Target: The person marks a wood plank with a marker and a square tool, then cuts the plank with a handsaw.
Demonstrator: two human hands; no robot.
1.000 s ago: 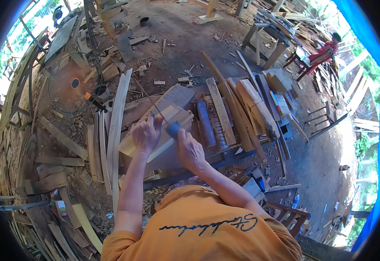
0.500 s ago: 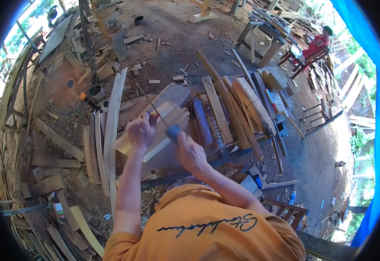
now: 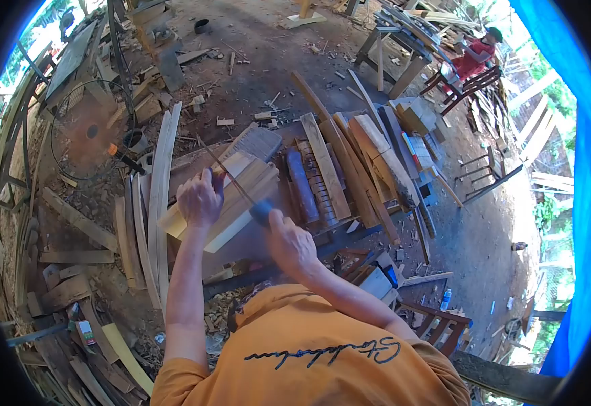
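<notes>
My left hand point(image 3: 201, 198) is closed on the left part of a pale wooden board point(image 3: 241, 196), which lies at a slant on the work surface. In my right hand point(image 3: 293, 247) is the blue-grey handle of a long, thin-bladed hand tool point(image 3: 231, 177). Its narrow blade slants up and left across the board, close to the left hand's fingertips. Blur on the handle and right fingers hides whether the tool is a file or a narrow saw. A greyish board point(image 3: 258, 142) lies just behind the pale one.
Several planks and a dark purplish piece of wood point(image 3: 301, 186) lie to the right. Long upright strips point(image 3: 163, 196) stand at left beside a round fan point(image 3: 92, 128). A person in red point(image 3: 475, 57) sits on a chair at the far right. Offcuts point(image 3: 224, 122) litter the ground.
My right hand has drawn the tool slightly back and right relative to the left hand. The left hand keeps its hold on the board. The whole view has shifted a little.
</notes>
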